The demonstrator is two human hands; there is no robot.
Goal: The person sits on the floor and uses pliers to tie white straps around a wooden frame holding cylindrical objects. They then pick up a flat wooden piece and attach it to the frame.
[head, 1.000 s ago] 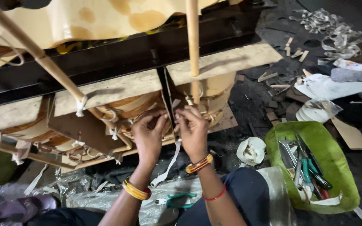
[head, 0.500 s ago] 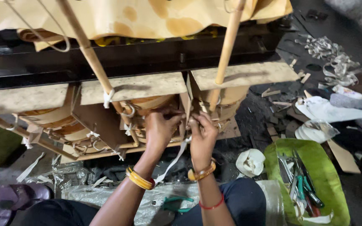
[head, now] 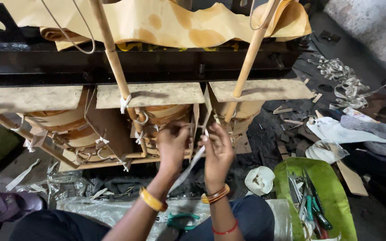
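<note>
Largest in my view is the big transformer assembly with its black steel frame (head: pixel 112 67), and draped over its top is a wide sheet of yellowish, oil-stained insulating paper (head: pixel 170 20). Below the frame sit three flat beige pressboard blocks (head: pixel 150 94) above the round tan paper-wrapped coils (head: pixel 63 125), and two long paper-sleeved rods (head: pixel 112 58) run slantwise down across the front, tied off with white tape. At the lower right I see a bright green plastic bag (head: pixel 331 192) lying open on the dark floor, with pliers and other hand tools inside it, and just to its left a crumpled roll of white tape (head: pixel 259 180). Between my knees on the floor lies a green-handled pair of pliers (head: pixel 179 221). My left hand (head: pixel 173 147), with a yellow bangle at the wrist, is closed with the fingers pinched up against the middle coil's leads, gripping the upper end of a thin white cotton tape strip (head: pixel 188 167). My right hand (head: pixel 217 154), wearing orange bangles and a red thread, is half curled beside it, fingertips at the same spot near the coil; I cannot tell whether it pinches the tape. The strip hangs slanting down between both wrists.
</note>
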